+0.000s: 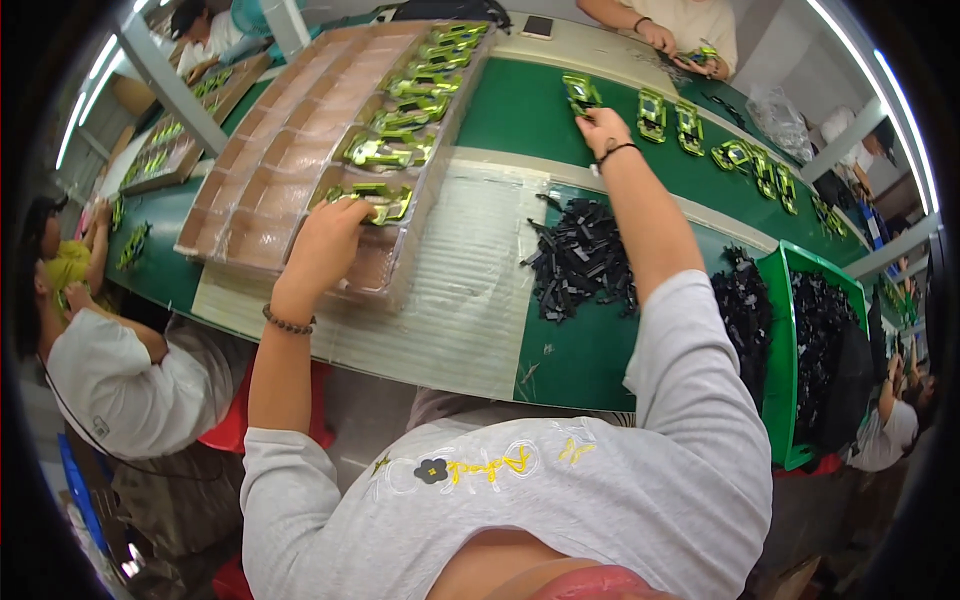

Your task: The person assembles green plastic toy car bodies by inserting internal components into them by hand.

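Note:
My left hand (pixel 335 235) is closed at the near end of a shiny lime-green toy car shell (pixel 392 203), which sits in a near compartment of a divided cardboard tray (pixel 265 195). Part of that shell is hidden by my fingers. More lime-green car shells fill the tray's right-hand column behind it. My right arm reaches across the bench, and my right hand (pixel 606 132) pinches the near end of another green car shell (pixel 580 90) over the green work surface (pixel 520 105). To its right, several similar shells (pixel 652 115) lie in a line.
A heap of small black plastic parts (pixel 580 258) lies below my right forearm. Farther right are another black heap (pixel 740 300) and a green crate (pixel 790 380) of black pieces. A phone (pixel 537 27) rests at the back. Co-workers sit across the bench and at both sides.

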The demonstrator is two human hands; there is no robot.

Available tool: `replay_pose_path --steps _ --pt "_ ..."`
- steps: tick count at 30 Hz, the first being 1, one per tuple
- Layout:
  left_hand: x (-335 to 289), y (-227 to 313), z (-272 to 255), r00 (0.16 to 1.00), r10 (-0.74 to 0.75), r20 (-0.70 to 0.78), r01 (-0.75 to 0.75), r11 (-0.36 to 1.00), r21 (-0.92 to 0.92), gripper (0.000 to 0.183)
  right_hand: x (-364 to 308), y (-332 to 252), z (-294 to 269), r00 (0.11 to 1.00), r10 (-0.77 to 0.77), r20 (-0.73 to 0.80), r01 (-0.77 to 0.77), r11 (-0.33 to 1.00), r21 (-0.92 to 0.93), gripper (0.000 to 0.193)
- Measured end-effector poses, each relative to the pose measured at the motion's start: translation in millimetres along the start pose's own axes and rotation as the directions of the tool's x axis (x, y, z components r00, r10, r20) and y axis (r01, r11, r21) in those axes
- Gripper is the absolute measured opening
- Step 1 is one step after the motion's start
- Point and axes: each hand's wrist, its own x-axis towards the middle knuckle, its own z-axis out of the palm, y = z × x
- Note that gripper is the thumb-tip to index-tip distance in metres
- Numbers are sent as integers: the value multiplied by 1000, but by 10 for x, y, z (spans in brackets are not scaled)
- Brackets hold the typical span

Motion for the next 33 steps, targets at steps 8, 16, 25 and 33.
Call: replay_pose_path --steps 8,16,25,33 --pt "-153 69 -161 726 -161 -668 134 987 -92 42 -1688 -928 462 992 -38 122 37 999 9 21" --pt "335 1314 -74 928 -369 -45 12 151 -988 56 -2986 -1778 -1509 804 -193 562 594 253 -763 15" --pt "751 1646 480 919 7 395 347 -491 -799 34 -3703 -1336 -1804 940 -58 335 334 -22 -942 23" --pt "647 1509 720 919 154 363 338 -782 -524 40 -3683 -1018 -1549 763 -274 586 608 -4 -794 17"
